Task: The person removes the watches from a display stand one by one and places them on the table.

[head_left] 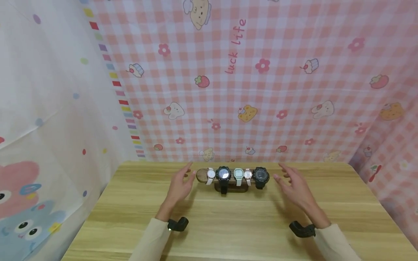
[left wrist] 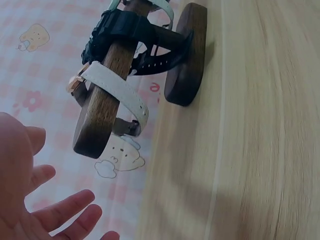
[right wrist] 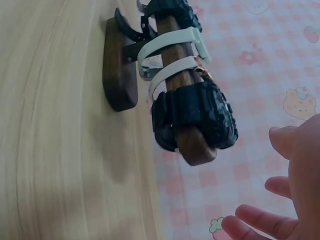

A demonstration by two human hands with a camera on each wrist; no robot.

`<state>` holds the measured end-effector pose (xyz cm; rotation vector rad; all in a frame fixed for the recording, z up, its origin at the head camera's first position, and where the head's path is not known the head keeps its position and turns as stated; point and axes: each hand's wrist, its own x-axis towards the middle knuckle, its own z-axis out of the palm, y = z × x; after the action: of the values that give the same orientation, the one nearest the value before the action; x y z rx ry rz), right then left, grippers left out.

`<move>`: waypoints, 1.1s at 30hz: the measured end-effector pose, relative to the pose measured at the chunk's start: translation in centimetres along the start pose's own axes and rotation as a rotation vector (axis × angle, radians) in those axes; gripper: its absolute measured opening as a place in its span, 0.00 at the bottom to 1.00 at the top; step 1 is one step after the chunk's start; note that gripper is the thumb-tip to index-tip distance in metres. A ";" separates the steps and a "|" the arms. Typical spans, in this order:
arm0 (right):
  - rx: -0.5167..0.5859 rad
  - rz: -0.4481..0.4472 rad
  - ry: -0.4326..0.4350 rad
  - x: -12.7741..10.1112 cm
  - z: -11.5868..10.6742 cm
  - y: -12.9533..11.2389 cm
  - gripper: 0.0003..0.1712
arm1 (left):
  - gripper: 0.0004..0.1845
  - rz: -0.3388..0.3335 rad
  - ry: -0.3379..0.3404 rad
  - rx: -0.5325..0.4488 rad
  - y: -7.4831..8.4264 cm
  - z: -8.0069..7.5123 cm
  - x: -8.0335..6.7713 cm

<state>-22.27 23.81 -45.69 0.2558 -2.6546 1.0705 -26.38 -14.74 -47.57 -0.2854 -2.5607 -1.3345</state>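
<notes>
Watch stand (head_left: pixel 232 187) holds 5 watches (head_left: pixel 223 174) — hands flank it.

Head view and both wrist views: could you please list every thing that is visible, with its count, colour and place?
Watch stand: one, dark wood, a horizontal bar on a base, at the far middle of the table.
Watches: five on the bar, from left to right: white watch, black watch, mint green watch, pale pink watch, chunky black watch.
Table: one, light wood, under the stand.
Checked cloth: one, pink and white with cartoon prints, behind the table.
White cloth: one, with coloured dots and cartoon animals, at the left.
Wrist cameras: two, black, one on each wrist.
Left hand: open, beside the left end of the bar, its grip on nothing.
Right hand: open, beside the right end, holding nothing.
</notes>
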 end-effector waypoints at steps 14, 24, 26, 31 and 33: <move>0.104 0.033 -0.009 0.8 1.4 -0.7 0.34 | 0.24 -0.075 -0.073 -0.082 0.0 1.9 0.4; 0.141 0.063 -0.020 1.2 2.5 -1.0 0.35 | 0.22 -0.073 -0.070 -0.117 -0.2 3.1 0.4; 0.142 0.066 -0.021 1.2 2.7 -1.1 0.34 | 0.22 -0.077 -0.064 -0.133 -0.1 3.2 0.3; 0.116 0.072 -0.013 1.4 3.1 -1.3 0.33 | 0.22 -0.096 -0.051 -0.180 0.1 3.4 0.2; 0.099 0.073 0.002 1.4 3.3 -1.3 0.33 | 0.21 -0.097 -0.041 -0.200 0.2 3.5 0.2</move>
<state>-23.87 20.44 -46.69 0.1782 -2.6312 1.2262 -26.95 -11.76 -49.31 -0.2282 -2.5052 -1.6403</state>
